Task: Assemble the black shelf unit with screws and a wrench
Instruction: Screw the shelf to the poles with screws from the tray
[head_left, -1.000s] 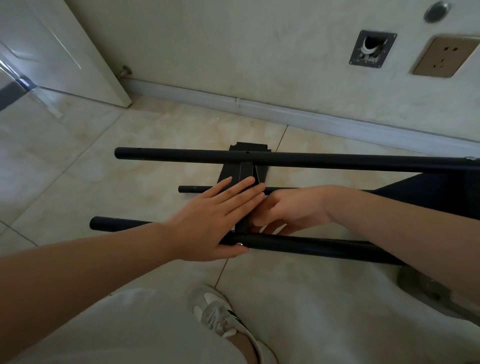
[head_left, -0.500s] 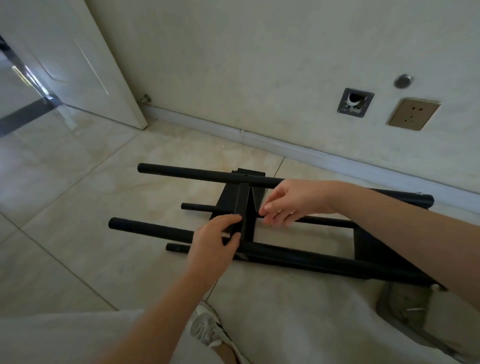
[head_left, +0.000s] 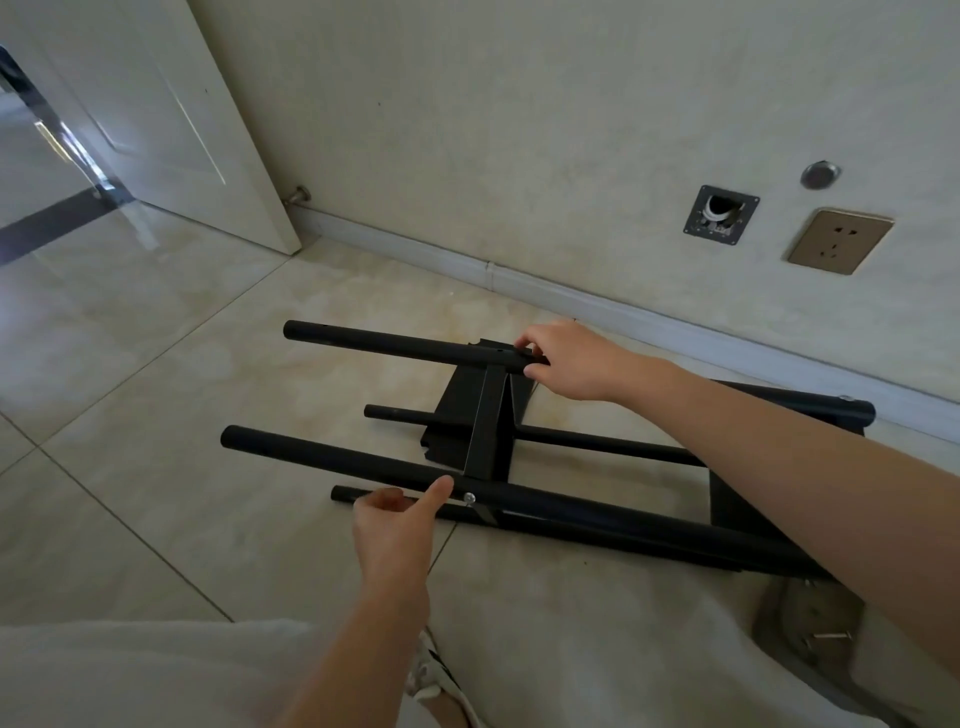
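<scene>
Right hand (head_left: 569, 358) gripping the far tube (head_left: 395, 347) at the shelf panel (head_left: 485, 421), left hand (head_left: 397, 525) loosely curled, thumb apparently touching the near tube (head_left: 332, 460) beside a screw (head_left: 469, 498), black shelf unit (head_left: 597, 512) on its side on floor tiles (head_left: 156, 395), baseboard (head_left: 649, 317) just behind, open floor leftward.

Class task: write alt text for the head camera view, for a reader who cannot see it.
A half-built black shelf unit lies on its side on a tiled floor by a wall. The right hand grips the far upper pole; the left hand touches the near pole with its thumb, beside a silver screw.
</scene>
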